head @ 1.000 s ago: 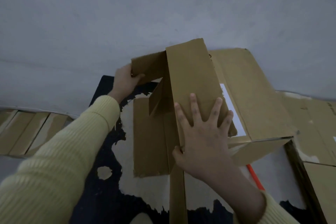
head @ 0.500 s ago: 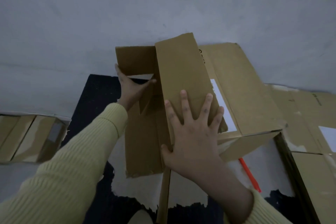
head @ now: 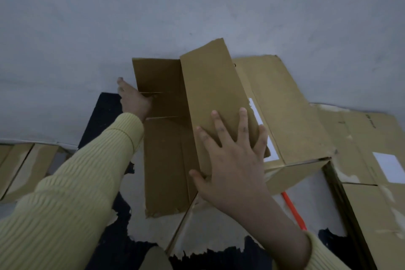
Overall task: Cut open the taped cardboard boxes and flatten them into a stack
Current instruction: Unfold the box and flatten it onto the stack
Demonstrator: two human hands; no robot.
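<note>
Grey floor (head: 197, 6), dark mat (head: 105, 112): one opened box (head: 166, 160) lies on it. Right grip (head: 232, 160) presses the box's raised panel, fingers splayed flat. Left grip (head: 135, 101) is at the box's left wall, its fingers hidden, so I cannot tell its state. The panel could spring back if that pressure slips. Right of the box: two more cardboard boxes (head: 285, 105), one orange tool (head: 293, 210)

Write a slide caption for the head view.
Right hand flat on a raised cardboard panel, left hand at the far end of the opened box, more cardboard alongside.

right hand (head: 232, 160) lies flat, fingers spread, on the raised panel of the opened cardboard box (head: 166, 160); left hand (head: 135, 101) touches its far flap, fingers hidden. orange tool (head: 293, 210) lies just beside.
</note>
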